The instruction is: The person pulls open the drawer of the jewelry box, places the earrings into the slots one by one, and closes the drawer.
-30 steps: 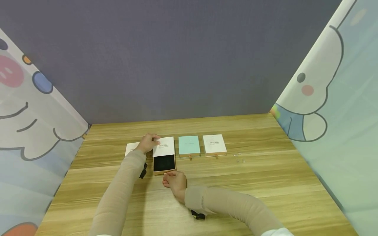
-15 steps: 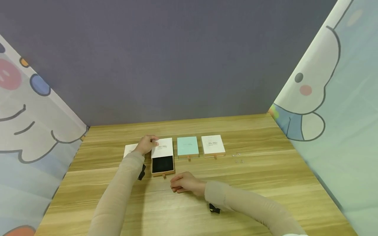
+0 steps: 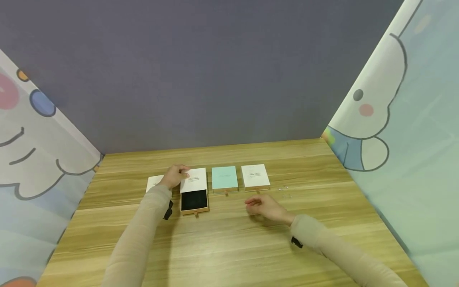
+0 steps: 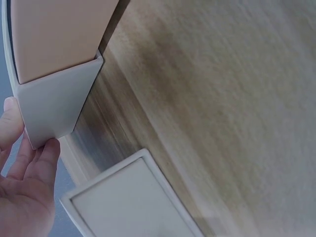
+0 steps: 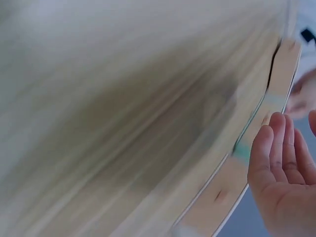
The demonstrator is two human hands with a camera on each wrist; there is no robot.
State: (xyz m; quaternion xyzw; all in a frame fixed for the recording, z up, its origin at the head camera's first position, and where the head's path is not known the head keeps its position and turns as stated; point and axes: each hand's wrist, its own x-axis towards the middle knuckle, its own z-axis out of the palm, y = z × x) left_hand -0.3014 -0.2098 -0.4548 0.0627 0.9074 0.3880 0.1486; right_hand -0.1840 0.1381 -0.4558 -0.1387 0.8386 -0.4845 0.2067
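Observation:
My left hand [image 3: 173,176] holds the far left corner of a white drawer box [image 3: 193,180], thumb on its lid and fingers along its side. The box's drawer stands pulled out toward me, its black lining [image 3: 194,200] showing and a small tab at the front. In the left wrist view, the thumb and fingers grip the end of the white sleeve [image 4: 59,103] around the tan drawer [image 4: 59,37]. My right hand [image 3: 267,208] hovers in front of another white box [image 3: 255,176], fingers extended and holding nothing. Small shiny jewellery pieces [image 3: 285,187] lie to its right.
A closed mint-green box [image 3: 224,178] stands between the two white boxes. Another white box [image 3: 153,181] sits at the far left, partly hidden by my left arm. A grey wall rises behind the wooden table [image 3: 215,243], with cartoon-printed curtains at both sides.
My right hand has let go of the open drawer's front tab and moved right, past the mint-green box. The left hand keeps its grip on the white box.

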